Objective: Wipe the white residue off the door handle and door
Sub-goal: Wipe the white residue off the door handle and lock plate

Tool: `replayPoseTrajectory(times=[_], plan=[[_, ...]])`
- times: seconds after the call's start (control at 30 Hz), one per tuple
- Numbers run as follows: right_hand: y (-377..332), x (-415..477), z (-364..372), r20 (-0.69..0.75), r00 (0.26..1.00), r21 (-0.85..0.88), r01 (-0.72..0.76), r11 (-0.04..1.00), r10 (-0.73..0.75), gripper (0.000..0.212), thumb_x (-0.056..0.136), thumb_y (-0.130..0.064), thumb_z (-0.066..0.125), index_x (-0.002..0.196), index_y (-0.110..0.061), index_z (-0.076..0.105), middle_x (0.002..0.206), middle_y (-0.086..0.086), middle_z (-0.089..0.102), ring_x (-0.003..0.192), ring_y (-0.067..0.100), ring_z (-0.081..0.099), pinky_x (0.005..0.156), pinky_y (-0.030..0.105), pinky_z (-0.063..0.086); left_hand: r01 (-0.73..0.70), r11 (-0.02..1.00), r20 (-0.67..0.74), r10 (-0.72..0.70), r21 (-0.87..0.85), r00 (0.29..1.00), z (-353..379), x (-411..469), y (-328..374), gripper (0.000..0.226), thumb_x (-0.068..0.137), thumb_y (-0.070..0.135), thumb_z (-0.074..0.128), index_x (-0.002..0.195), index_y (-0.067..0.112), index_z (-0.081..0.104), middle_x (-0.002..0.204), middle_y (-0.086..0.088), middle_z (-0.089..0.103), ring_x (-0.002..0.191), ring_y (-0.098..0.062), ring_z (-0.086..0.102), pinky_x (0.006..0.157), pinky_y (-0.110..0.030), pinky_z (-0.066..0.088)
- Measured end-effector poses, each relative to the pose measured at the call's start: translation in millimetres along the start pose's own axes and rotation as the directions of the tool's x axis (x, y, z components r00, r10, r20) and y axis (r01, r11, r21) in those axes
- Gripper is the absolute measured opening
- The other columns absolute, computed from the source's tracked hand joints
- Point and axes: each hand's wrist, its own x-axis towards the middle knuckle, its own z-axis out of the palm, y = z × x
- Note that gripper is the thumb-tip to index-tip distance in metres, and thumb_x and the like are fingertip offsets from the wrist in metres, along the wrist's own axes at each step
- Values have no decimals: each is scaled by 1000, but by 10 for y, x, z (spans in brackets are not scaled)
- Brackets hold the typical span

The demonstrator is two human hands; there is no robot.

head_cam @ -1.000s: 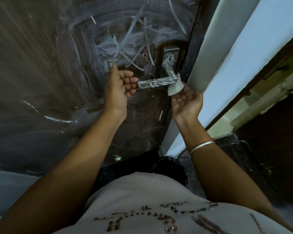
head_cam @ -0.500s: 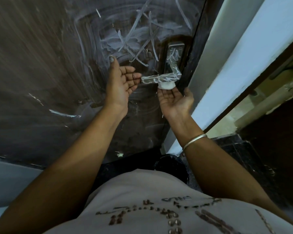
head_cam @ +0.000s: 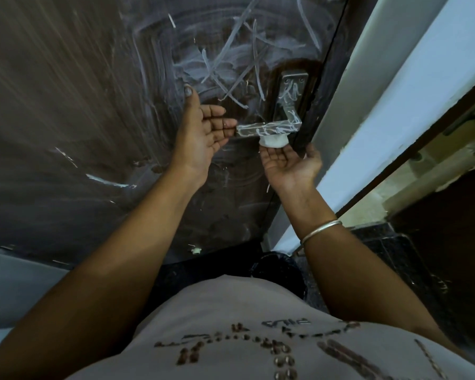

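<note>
Across most of the view: dark wood-grain door (head_cam: 74, 111), smeared w/ white residue (head_cam: 231, 53) — swirls and crossed streaks thickest upper centre, thinner dashes lower left. To the rt, pale wall edge (head_cam: 412, 86) w/ dark trim, then dark speckled floor (head_cam: 390, 259) and a lighter room beyond. Grey printed shirt (head_cam: 231, 333) at bottom of view.

Near door's rt edge: metal door handle (head_cam: 269, 128), lever horizontal, pointing left, plate above it; both scribbled w/ white marks.

Left hand (head_cam: 200, 135) palm-in beside lever's free end, thumb up vs. door, fingers curled loosely, fingertips just touching lever tip, not wrapped round it. Right hand (head_cam: 288, 165) palm-up under lever's pivot end, fingers spread, pressing white cloth wad (head_cam: 273, 141) up vs. lever's underside. Silver bangle (head_cam: 321, 230) on rt wrist.
</note>
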Motion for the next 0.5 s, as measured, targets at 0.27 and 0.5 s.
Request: replayPoseTrajectory(times=[0.27,0.5], plan=[[49,13,35,-7,1000,3,11,1000,-11,51,94,-37,42,122,5,50,127,24,53,116,36,53,100,45,43,1,1000,16,-1,7,1000,11,-8,-2,60,94,56,14,92,15,59,83,-3,67,80,-14,64,82,-31,47],[-90,-12,27,-6,999,41,36,998,-36,55,95,-39,39,123,7,49,128,26,53,119,38,51,107,47,37,-8,1000,27,8,-23,1000,-20,-2,-24,58,95,54,16,94,15,58,87,-5,67,86,-16,65,84,-32,47]])
